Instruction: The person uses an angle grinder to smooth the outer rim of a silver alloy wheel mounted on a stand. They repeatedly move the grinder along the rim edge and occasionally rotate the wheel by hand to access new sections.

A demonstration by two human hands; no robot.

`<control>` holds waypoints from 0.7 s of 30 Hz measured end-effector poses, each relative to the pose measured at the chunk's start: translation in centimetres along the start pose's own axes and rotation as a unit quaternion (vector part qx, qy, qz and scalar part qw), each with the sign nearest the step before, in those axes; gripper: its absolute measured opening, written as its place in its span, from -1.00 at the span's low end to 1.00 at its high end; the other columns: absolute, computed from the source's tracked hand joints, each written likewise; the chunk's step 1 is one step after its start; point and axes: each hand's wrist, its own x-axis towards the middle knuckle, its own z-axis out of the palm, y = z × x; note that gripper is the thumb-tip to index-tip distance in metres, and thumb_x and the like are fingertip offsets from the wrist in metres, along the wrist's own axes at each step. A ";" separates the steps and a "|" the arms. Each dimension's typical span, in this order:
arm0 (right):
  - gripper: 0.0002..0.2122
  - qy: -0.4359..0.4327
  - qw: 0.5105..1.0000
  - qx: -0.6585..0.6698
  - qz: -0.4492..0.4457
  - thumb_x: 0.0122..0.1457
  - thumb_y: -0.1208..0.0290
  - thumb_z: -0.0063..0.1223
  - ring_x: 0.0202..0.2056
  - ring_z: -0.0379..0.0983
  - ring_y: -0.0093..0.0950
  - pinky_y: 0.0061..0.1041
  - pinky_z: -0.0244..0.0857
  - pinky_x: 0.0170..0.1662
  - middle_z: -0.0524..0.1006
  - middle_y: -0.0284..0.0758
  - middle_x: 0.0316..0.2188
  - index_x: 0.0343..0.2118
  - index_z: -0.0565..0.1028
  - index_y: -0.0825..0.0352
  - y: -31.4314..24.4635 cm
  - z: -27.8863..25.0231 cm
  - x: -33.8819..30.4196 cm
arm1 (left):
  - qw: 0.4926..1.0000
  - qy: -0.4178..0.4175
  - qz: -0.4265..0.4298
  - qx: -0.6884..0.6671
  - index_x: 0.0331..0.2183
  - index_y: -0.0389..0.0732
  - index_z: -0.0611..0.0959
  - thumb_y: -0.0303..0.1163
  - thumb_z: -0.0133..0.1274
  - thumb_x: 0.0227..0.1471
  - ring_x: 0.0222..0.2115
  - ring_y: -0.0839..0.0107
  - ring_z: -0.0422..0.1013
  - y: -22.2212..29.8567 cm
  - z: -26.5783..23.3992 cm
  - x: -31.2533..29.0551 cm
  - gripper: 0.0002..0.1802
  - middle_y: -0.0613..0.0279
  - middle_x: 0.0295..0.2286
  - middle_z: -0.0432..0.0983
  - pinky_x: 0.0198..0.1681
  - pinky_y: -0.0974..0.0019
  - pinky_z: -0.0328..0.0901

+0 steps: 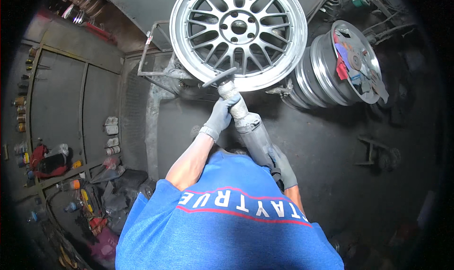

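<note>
My gloved left hand (pixel 220 116) is wrapped round the pale, taped front neck of a grey angle grinder (pixel 256 137). At its rear end my gloved right hand (pixel 284 167) grips the body near a dark strap or cord. The grinder slants up and left, away from my chest. Its thin round disc (pixel 218 77) is seen nearly edge-on. In this view the disc overlaps the lower lip of a silver multi-spoke alloy wheel (pixel 181 39); I cannot tell whether they touch. The wheel faces me on a metal frame (pixel 158 74).
Silver wheel rims (pixel 323 64) lie stacked at the right, the end one holding coloured cloths and abrasive discs (pixel 354 61). A metal stand (pixel 378 152) is on the dark floor. Shelving with tins (pixel 111 128), bottles and bags (pixel 111 168) lines the left. Cables (pixel 336 0) hang at far right.
</note>
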 end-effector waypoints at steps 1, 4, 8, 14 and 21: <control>-0.38 0.017 1.000 0.008 0.007 0.48 0.11 0.12 0.32 0.38 -0.31 -0.37 0.18 0.41 0.50 -0.09 0.32 0.38 0.39 0.54 0.7 -0.7 -0.5 | 1.000 0.002 -0.007 0.005 0.04 -0.18 0.61 -0.44 0.29 0.28 -0.09 0.30 0.62 -0.9 0.6 0.0 -0.67 0.21 -0.12 0.66 0.08 0.11 0.55; -0.39 0.065 0.997 0.039 0.031 0.48 0.09 0.09 0.32 0.39 -0.32 -0.37 0.17 0.41 0.50 -0.11 0.32 0.38 0.41 0.52 2.3 -2.8 -2.9 | 0.998 -0.036 -0.039 0.041 0.04 -0.16 0.61 -0.39 0.33 0.25 -0.13 0.32 0.61 -3.7 3.4 0.2 -0.63 0.24 -0.14 0.64 0.05 0.14 0.54; -0.42 0.113 0.991 0.050 0.042 0.49 0.08 0.04 0.29 0.40 -0.33 -0.37 0.18 0.40 0.53 -0.14 0.30 0.35 0.45 0.48 1.8 -3.6 -6.0 | 0.993 -0.048 -0.077 0.080 0.08 -0.18 0.57 -0.34 0.39 0.21 -0.16 0.34 0.60 -6.2 7.0 0.7 -0.52 0.24 -0.15 0.62 0.01 0.10 0.53; -0.43 0.142 0.983 0.090 0.070 0.48 0.04 0.04 0.25 0.44 -0.34 -0.35 0.23 0.36 0.56 -0.17 0.24 0.32 0.49 0.45 2.7 -0.7 -6.8 | 0.990 -0.067 -0.101 0.079 0.12 -0.19 0.57 -0.32 0.45 0.14 -0.11 0.36 0.58 -4.7 6.0 0.1 -0.43 0.24 -0.10 0.64 0.03 0.15 0.50; -0.39 0.132 0.961 0.196 0.146 0.46 0.03 0.09 0.22 0.47 -0.32 -0.33 0.31 0.30 0.55 -0.16 0.25 0.36 0.45 0.45 0.9 9.9 -5.4 | 0.991 -0.044 -0.078 0.096 0.03 -0.16 0.60 -0.38 0.40 0.18 -0.19 0.36 0.61 2.8 0.1 -1.2 -0.57 0.26 -0.18 0.64 -0.03 0.15 0.54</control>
